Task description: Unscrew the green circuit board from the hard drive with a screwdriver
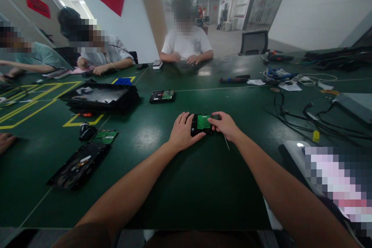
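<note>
A hard drive lies flat on the green table in front of me, its green circuit board facing up. My left hand grips the drive's left end, fingers along the far side and thumb along the near edge. In my right hand is a screwdriver with a dark handle. Its thin metal shaft sticks out below the hand, pointing down and toward me, off the drive. My right fingertips are at the right edge of the circuit board; whether they touch it I cannot tell.
Another hard drive lies beyond, left of centre. At left are an opened drive casing, a loose green board and a black tray. Cables, a metal box and a laptop occupy the right. Several people sit around the table.
</note>
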Available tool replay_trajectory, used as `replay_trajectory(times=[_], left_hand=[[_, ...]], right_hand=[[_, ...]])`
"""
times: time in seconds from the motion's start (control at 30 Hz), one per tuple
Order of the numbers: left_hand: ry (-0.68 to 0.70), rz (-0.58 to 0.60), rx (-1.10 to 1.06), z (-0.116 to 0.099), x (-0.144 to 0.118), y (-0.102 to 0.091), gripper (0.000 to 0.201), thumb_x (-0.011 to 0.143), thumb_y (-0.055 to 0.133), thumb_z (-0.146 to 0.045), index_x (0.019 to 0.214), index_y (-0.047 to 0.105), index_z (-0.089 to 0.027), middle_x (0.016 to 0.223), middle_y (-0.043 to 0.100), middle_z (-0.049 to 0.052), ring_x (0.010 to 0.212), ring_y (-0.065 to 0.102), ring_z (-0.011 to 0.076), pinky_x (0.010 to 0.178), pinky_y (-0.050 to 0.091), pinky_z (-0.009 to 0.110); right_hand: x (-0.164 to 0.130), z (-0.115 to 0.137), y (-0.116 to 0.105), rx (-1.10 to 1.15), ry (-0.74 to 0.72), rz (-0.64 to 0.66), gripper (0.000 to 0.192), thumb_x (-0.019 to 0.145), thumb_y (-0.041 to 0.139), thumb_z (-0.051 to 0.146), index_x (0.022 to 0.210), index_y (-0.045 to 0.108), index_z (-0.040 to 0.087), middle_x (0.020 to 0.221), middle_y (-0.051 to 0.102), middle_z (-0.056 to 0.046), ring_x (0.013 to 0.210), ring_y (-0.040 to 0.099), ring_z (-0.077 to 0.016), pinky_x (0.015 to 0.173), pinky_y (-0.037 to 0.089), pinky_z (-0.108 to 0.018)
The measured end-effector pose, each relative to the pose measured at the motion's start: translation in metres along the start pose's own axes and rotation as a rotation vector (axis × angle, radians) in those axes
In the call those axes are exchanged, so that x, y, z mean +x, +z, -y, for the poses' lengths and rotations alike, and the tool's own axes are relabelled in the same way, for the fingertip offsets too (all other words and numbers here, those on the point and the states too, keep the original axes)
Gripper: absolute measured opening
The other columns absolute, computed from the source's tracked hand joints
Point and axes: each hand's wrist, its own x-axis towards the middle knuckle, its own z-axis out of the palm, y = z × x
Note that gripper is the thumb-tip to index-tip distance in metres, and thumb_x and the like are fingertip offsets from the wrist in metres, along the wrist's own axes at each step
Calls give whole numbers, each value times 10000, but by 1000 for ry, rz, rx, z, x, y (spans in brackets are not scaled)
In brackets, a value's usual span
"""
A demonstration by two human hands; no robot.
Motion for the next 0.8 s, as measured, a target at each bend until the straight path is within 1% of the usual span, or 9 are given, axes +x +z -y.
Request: replay_trajectory(times=[0.1,0.17,0.23,0.3,0.37,0.5,0.6,0.7,0.8], left_hand=[[87,5,4,-6,-1,-2,795,882,664,-625,1514,443,-196,1542,472,154,1485,350,377,1234,314,556],[149,19,9,-12,-2,-3,714,916,644,-577,1500,471,-203,1523,500,145,1469,374,365,1225,321,549],[201,38,12,-19,-1,-3,636,948,614,-545,1479,502,-214,1498,532,135,1441,406,357,1204,339,547],[227,56,10,-26,-1,-3,596,967,595,-529,1468,520,-216,1485,544,132,1412,438,349,1179,364,537],[232,80,16,-31,0,-3,598,977,579,-536,1470,520,-204,1477,546,141,1378,470,345,1149,390,527],[205,110,72,-38,4,-4,598,975,560,-583,1432,551,-197,1432,568,144,1320,506,349,1107,414,523],[169,112,128,-48,11,-3,568,967,543,-635,1295,632,-180,1326,615,150,1236,543,348,1070,433,515],[75,84,195,-62,20,3,581,928,578,-682,1166,662,-158,1180,637,163,1141,561,351,997,468,500],[20,47,226,-71,26,10,463,933,630,-565,1154,649,-159,1154,624,162,1128,553,349,951,486,481]], right_hand=[[0,1,-6,-56,-56,-84,303,934,663,299,1203,637,162,704,629,-4,506,562,-119,423,389,-220],[1,4,-14,-174,-134,-178,254,975,585,345,1159,657,186,736,643,-13,541,589,-136,469,416,-241],[2,7,-24,-390,-264,-286,240,986,558,363,1128,671,205,823,686,-39,669,652,-175,604,492,-285],[3,10,-35,-646,-429,-426,200,975,553,300,1100,670,197,1039,715,-97,930,679,-236,784,513,-342],[3,12,-44,-847,-454,-479,232,979,522,265,1156,655,196,1158,695,-126,1019,661,-273,834,498,-379],[4,7,-52,-1046,-276,-427,260,958,503,199,1172,651,200,1145,691,-128,958,670,-285,759,487,-381],[8,-1,-52,-1121,-211,-348,264,947,534,215,1177,662,192,1127,687,-138,982,671,-295,776,492,-387],[11,-9,-51,-1154,-236,-280,362,991,538,376,1283,642,190,1176,670,-149,1004,672,-306,800,507,-398],[12,-11,-48,-1211,-319,-194,486,1018,497,459,1444,569,237,1294,620,-154,1042,673,-311,814,518,-399]])
